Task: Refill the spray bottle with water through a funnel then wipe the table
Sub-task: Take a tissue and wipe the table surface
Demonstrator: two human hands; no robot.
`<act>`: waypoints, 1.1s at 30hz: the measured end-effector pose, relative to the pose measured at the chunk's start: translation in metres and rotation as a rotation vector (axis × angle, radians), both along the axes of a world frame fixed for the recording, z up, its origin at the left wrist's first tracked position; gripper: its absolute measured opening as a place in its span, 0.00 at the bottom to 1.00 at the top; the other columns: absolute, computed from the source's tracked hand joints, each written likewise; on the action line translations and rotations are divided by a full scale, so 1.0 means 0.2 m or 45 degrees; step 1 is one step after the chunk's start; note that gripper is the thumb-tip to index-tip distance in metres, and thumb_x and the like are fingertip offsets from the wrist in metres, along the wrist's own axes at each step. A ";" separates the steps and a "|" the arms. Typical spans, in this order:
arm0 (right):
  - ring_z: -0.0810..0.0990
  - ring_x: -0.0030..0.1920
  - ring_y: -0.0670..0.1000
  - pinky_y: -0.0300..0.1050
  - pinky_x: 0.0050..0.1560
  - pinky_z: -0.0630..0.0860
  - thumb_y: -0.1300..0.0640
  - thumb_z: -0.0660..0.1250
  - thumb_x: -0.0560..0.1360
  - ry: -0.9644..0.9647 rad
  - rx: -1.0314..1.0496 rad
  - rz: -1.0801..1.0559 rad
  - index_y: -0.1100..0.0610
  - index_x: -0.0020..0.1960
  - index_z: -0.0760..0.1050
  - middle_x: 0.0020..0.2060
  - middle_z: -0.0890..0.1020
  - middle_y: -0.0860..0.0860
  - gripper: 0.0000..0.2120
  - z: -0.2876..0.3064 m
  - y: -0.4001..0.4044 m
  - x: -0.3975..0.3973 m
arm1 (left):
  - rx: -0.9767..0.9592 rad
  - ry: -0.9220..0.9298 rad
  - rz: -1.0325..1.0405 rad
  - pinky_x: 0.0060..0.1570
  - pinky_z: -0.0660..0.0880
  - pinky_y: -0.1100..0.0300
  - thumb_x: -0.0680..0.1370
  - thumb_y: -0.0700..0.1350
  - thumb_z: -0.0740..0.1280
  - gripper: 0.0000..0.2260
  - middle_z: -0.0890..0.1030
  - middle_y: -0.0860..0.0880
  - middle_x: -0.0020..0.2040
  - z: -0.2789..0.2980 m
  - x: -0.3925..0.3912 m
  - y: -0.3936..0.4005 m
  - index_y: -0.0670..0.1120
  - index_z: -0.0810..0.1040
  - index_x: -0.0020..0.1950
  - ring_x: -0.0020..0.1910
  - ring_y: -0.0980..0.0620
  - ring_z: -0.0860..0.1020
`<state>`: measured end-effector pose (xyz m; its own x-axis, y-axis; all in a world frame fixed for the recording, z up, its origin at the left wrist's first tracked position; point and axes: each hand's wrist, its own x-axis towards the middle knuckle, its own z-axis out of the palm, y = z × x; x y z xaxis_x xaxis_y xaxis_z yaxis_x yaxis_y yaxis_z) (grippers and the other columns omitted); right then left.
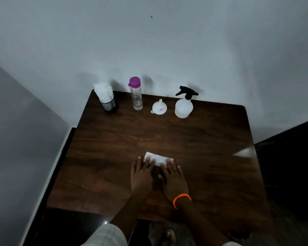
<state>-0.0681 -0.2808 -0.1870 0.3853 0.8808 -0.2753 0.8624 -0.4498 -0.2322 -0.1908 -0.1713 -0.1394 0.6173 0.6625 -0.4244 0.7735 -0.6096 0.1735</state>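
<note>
Both hands lie flat, with straight fingers, on a folded white tissue (158, 159) in the middle of the worktop (212, 139), a bit toward the near edge. The left hand (142, 173) presses its left end and the right hand (172, 176) its right end. The tissue's long side runs left to right, so I think a wipe will slide it sideways or away.

The spray bottle (184, 105), funnel (159, 108) and water bottle (136, 94) stand along the far edge. The room is dim, so I cannot tell how full the spray bottle is.
</note>
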 end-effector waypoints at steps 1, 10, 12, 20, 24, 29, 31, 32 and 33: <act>0.65 0.77 0.54 0.53 0.75 0.53 0.43 0.56 0.80 0.005 -0.009 0.019 0.49 0.75 0.69 0.75 0.70 0.54 0.26 0.00 -0.03 -0.02 | -0.003 -0.004 0.028 0.78 0.43 0.43 0.81 0.54 0.56 0.29 0.50 0.55 0.82 -0.01 -0.04 -0.04 0.59 0.49 0.81 0.81 0.43 0.42; 0.67 0.76 0.55 0.52 0.77 0.46 0.44 0.58 0.79 0.042 -0.042 0.148 0.50 0.75 0.70 0.75 0.70 0.56 0.26 0.03 -0.34 -0.23 | 0.017 0.003 0.169 0.77 0.48 0.43 0.78 0.56 0.61 0.33 0.56 0.53 0.81 -0.01 -0.30 -0.47 0.57 0.52 0.81 0.81 0.42 0.47; 0.66 0.77 0.55 0.52 0.77 0.46 0.44 0.58 0.79 0.045 -0.043 0.170 0.50 0.75 0.70 0.76 0.69 0.56 0.26 0.03 -0.43 -0.25 | -0.015 0.017 0.186 0.75 0.53 0.43 0.74 0.58 0.66 0.35 0.63 0.51 0.79 -0.02 -0.34 -0.54 0.56 0.60 0.80 0.80 0.42 0.54; 0.68 0.76 0.53 0.52 0.76 0.49 0.43 0.57 0.79 0.025 -0.079 0.146 0.47 0.74 0.72 0.75 0.72 0.53 0.24 0.03 -0.67 -0.18 | -0.035 -0.038 0.047 0.72 0.56 0.43 0.70 0.57 0.72 0.33 0.73 0.47 0.73 -0.08 -0.29 -0.77 0.51 0.71 0.75 0.77 0.41 0.62; 0.69 0.75 0.53 0.51 0.76 0.49 0.44 0.57 0.79 0.015 -0.081 0.094 0.47 0.73 0.73 0.74 0.73 0.53 0.24 0.04 -0.73 -0.09 | -0.073 0.039 -0.024 0.75 0.52 0.41 0.75 0.56 0.66 0.33 0.64 0.48 0.79 -0.06 -0.18 -0.78 0.53 0.61 0.79 0.80 0.42 0.52; 0.68 0.76 0.52 0.50 0.76 0.46 0.43 0.57 0.79 0.014 -0.117 -0.032 0.47 0.74 0.71 0.74 0.73 0.53 0.25 0.05 -0.66 0.07 | -0.060 -0.007 -0.070 0.74 0.57 0.40 0.76 0.57 0.66 0.31 0.69 0.48 0.76 -0.09 0.03 -0.69 0.53 0.65 0.78 0.79 0.40 0.57; 0.70 0.75 0.52 0.49 0.76 0.46 0.43 0.56 0.79 0.030 -0.120 -0.086 0.48 0.73 0.73 0.73 0.74 0.53 0.24 0.06 -0.60 0.14 | -0.051 -0.041 -0.099 0.74 0.57 0.40 0.76 0.55 0.65 0.30 0.68 0.47 0.77 -0.08 0.11 -0.63 0.53 0.65 0.78 0.79 0.40 0.57; 0.70 0.74 0.52 0.49 0.75 0.47 0.43 0.56 0.79 0.030 -0.116 -0.109 0.48 0.72 0.73 0.72 0.75 0.53 0.24 0.06 -0.57 0.18 | -0.044 -0.051 -0.112 0.75 0.55 0.39 0.77 0.54 0.63 0.30 0.66 0.48 0.78 -0.08 0.16 -0.59 0.53 0.63 0.79 0.79 0.40 0.55; 0.71 0.74 0.52 0.50 0.75 0.50 0.43 0.56 0.79 0.025 -0.099 -0.123 0.48 0.72 0.74 0.72 0.75 0.53 0.24 0.06 -0.53 0.21 | -0.042 -0.056 -0.122 0.76 0.53 0.39 0.78 0.54 0.62 0.29 0.64 0.48 0.79 -0.07 0.20 -0.55 0.54 0.61 0.79 0.80 0.40 0.53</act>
<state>-0.0262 -0.3878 -0.1751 0.4615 0.8154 -0.3495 0.8097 -0.5481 -0.2096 -0.1513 -0.2816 -0.1534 0.6958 0.5855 -0.4161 0.7030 -0.6739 0.2272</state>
